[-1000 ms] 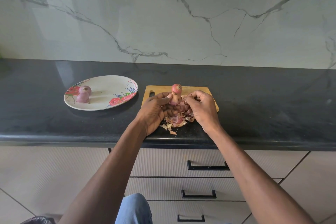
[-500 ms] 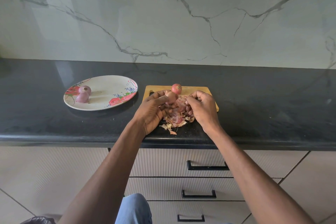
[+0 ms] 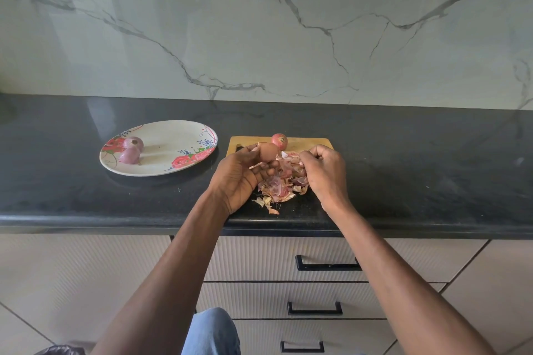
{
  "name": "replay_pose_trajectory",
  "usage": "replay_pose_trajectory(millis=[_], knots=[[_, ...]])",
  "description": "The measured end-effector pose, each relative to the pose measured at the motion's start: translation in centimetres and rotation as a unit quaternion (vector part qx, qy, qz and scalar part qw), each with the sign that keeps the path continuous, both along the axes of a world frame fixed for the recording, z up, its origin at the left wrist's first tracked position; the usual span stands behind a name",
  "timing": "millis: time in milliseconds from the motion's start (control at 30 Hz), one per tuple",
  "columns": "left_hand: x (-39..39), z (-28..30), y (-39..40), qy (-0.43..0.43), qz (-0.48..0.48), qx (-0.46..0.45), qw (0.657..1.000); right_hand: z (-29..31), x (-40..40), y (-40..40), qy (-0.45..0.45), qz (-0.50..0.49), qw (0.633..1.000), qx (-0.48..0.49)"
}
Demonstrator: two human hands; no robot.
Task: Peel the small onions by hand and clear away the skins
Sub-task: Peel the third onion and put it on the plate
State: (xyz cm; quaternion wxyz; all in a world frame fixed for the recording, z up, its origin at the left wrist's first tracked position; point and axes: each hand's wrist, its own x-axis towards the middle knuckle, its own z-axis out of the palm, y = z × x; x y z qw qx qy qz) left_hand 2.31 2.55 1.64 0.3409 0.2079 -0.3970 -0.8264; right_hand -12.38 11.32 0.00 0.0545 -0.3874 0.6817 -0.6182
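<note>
My left hand [image 3: 240, 174] holds a small brown-skinned onion [image 3: 268, 151] between thumb and fingertips above the wooden cutting board [image 3: 305, 142]. My right hand [image 3: 324, 171] is curled beside it, its fingertips pinching loose skin at the top of the pile of onion skins [image 3: 281, 186]. The pile spreads from the board onto the black counter. One unpeeled reddish onion [image 3: 279, 140] stands at the back of the board. Two peeled purple onions [image 3: 131, 148] lie on the left of the floral plate [image 3: 173, 135].
The black counter [image 3: 432, 170] runs left to right, with a marble wall behind it. Its front edge lies just below the skins. Drawers with black handles [image 3: 328, 265] sit under the counter. A knee in jeans [image 3: 212, 331] shows at the bottom.
My left hand has turned the onion and lowered it slightly, so its brown skin shows. The right hand has drawn a little to the right, away from the onion.
</note>
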Motion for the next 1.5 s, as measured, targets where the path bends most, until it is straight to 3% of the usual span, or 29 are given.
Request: replay_pose_trajectory(millis=[267, 400, 500, 1033, 1333, 1500], knots=[[-0.04, 0.02, 0.17, -0.029, 0.005, -0.018, 0.999, -0.1, -0.25, -0.21, 0.02, 0.001, 1.0, 0.011], [-0.07, -0.05, 0.15, -0.024, -0.005, -0.029, 0.999, 0.16, -0.07, 0.06, 0.02, 0.068, 0.997, -0.013], [-0.07, -0.1, 0.2, -0.012, -0.022, -0.039, 0.999, -0.09, -0.22, -0.26, 0.054, 0.109, 0.992, 0.031], [-0.33, -0.2, 0.22, 0.005, -0.011, -0.028, 1.0, -0.13, 0.12, -0.35, 0.075, 0.102, 0.992, 0.03], [-0.45, -0.15, 0.45, 0.01, -0.01, -0.036, 0.999, -0.21, -0.03, -0.28, 0.038, 0.168, 0.985, 0.019], [-0.36, -0.25, -0.15, 0.023, 0.035, -0.01, 0.999, -0.06, -0.24, 0.06, -0.041, 0.13, 0.991, -0.02]])
